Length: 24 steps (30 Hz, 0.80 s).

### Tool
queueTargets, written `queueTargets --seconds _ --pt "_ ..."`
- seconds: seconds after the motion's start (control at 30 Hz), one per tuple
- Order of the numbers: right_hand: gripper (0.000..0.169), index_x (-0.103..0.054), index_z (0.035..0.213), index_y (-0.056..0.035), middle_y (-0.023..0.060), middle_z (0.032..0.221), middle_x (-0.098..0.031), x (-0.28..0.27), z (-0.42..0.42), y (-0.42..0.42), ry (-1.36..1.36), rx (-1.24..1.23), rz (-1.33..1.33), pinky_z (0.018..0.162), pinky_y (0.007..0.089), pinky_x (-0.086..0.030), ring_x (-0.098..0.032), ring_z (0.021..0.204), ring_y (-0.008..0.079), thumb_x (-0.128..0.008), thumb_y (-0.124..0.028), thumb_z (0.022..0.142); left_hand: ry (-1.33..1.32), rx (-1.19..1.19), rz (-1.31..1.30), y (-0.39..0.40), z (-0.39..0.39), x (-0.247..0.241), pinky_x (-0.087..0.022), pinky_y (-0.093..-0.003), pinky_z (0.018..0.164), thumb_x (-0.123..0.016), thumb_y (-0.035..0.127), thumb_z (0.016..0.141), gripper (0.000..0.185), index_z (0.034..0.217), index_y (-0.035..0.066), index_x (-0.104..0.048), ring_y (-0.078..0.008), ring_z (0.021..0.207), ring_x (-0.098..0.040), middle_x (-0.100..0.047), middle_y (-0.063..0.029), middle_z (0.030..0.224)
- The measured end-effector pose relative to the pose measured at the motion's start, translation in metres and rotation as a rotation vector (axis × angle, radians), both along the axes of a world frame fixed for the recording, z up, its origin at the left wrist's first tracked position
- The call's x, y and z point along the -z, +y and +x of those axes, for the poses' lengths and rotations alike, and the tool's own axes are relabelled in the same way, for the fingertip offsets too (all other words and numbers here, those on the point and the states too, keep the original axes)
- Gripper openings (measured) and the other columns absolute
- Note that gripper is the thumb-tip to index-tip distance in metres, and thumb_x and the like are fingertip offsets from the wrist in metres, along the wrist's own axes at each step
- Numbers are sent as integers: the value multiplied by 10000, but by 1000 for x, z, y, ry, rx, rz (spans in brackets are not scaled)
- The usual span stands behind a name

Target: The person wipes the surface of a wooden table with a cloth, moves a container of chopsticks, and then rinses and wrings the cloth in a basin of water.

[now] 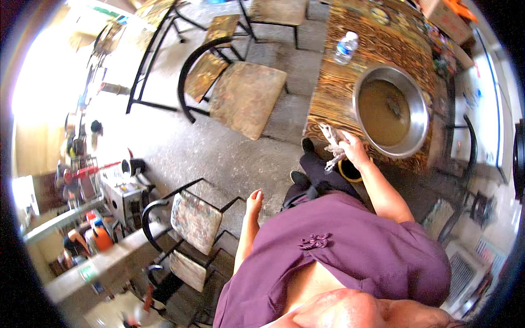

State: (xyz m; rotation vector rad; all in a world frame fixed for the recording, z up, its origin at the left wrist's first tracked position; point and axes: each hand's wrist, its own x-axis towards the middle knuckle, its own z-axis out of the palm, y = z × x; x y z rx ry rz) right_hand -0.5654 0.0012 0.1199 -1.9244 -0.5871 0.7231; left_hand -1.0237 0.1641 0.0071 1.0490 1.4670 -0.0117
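A crumpled whitish cloth (334, 141) hangs from my right hand (353, 148), which grips it at the near edge of a wood-grain table (328, 88). Just beyond that hand stands a large steel basin (420, 107) on the table. Murky brown water (381, 112) fills its lower part, with a dark, unclear object (394, 105) in it. A clear plastic bottle (345, 49) with a white cap and blue label is upright farther back. My left hand (254, 203) hangs low at my side, seemingly empty, above the concrete floor.
A chair with a patterned seat (248, 98) stands ahead on the concrete floor (229, 164). Two similar chairs, one seat (196, 221) nearest, are on my left. Under the table edge, a dark yellow-rimmed container (350, 170) is partly hidden. A cardboard box (447, 22) sits at the far right.
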Motion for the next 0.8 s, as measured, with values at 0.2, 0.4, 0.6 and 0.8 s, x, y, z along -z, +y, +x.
queueTargets --seconds 0.2,0.4,0.6,0.8 --pt "517 -609 1329 5 163 1250 -676 -69 98 -21 -47 364 141 1012 371 -474 -630 1161 260 -711 -169 854 -25 140 96 49 77 -40 -523 -330 876 -637 281 984 408 1263 -16 -651 -187 982 -680 -733 -110 1110" --pt "438 -648 1284 -41 186 1366 -555 33 234 -174 -634 378 -391 1078 462 -412 -517 1274 352 -716 -148 865 -180 746 432 100 264 -80 -518 -422 910 -620 329 958 373 1159 23 -689 -328 1056 -683 -721 -196 1084" --pt "490 -638 1281 23 209 1374 -565 23 268 -237 -473 438 -798 1052 452 -429 -531 1271 345 -698 -298 917 -271 1235 322 73 472 -106 -490 -433 1008 -580 412 965 554 1330 -4 -578 -387 1143 -642 -667 -244 1223" --pt "624 -613 1293 73 191 1307 -628 20 285 -232 53 838 -257 990 427 -474 -619 1134 322 -730 -391 893 -326 1025 196 16 552 -101 -467 -442 1038 -714 425 811 727 1336 -44 -534 -373 1227 -594 -619 -259 1298"
